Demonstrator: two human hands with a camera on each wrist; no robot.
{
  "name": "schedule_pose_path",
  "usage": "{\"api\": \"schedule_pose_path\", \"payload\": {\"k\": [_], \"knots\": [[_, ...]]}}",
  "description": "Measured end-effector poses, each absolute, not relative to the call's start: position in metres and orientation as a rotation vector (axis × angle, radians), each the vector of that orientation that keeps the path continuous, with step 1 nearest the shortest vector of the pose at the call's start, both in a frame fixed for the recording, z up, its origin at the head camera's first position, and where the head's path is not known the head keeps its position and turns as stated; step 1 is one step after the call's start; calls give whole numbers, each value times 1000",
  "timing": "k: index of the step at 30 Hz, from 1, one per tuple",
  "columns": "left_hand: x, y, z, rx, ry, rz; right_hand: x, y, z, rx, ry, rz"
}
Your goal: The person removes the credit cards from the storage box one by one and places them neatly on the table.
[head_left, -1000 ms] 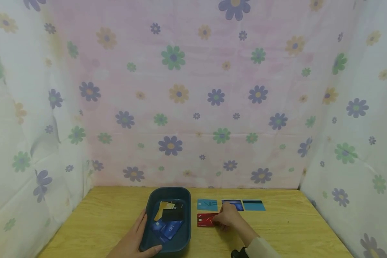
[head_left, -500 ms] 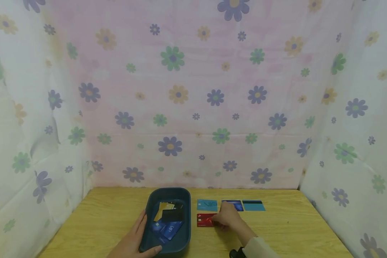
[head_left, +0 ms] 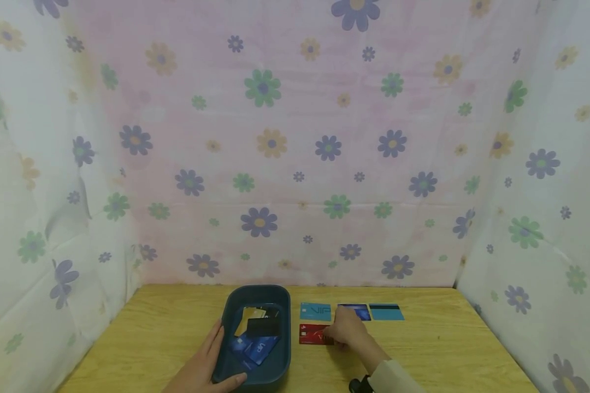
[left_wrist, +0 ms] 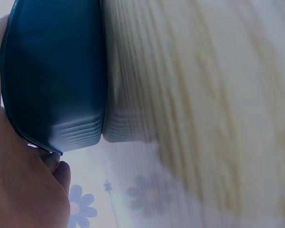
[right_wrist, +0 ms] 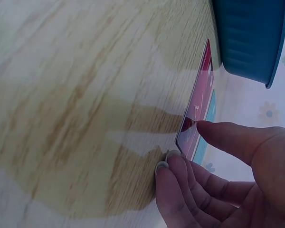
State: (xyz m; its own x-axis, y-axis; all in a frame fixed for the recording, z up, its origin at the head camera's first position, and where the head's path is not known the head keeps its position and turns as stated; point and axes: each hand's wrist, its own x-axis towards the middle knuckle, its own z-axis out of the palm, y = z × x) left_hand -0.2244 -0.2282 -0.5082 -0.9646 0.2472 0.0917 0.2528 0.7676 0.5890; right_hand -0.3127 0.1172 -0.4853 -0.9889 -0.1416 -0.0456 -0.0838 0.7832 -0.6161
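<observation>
A red card [head_left: 312, 334] lies flat on the wooden table. My right hand [head_left: 348, 328] covers its right end. In the right wrist view the thumb presses on the card's top face, and the curled fingertips [right_wrist: 173, 154] meet its edge. Just beyond lie a light-blue VIP card [head_left: 316, 311], a dark-blue card [head_left: 361, 311] partly hidden by the hand, and a blue card with a black stripe [head_left: 387, 312]. My left hand [head_left: 201, 360] holds the left side of a dark teal tray [head_left: 286, 349], its thumb over the near rim.
Inside the tray are several cards: blue VIP cards [head_left: 263, 349], a black card [head_left: 263, 328] and a gold card [head_left: 246, 319]. Flower-printed cloth [head_left: 275, 191] encloses the table [head_left: 452, 338] at the back and both sides.
The red card, under my right hand, has shifted very slightly left and away from me. My left hand and the tray stay put.
</observation>
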Motion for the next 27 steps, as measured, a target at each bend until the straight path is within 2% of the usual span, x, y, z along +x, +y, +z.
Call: {"api": "schedule_pose_path", "payload": {"k": [13, 27], "knots": [[-227, -230, -512, -405, -2963, -968, -309, 110, -480, -113, 3034, -755], [-226, -230, -512, -398, -2960, -970, -302, 86, -460, -502, 2945, -980]]}}
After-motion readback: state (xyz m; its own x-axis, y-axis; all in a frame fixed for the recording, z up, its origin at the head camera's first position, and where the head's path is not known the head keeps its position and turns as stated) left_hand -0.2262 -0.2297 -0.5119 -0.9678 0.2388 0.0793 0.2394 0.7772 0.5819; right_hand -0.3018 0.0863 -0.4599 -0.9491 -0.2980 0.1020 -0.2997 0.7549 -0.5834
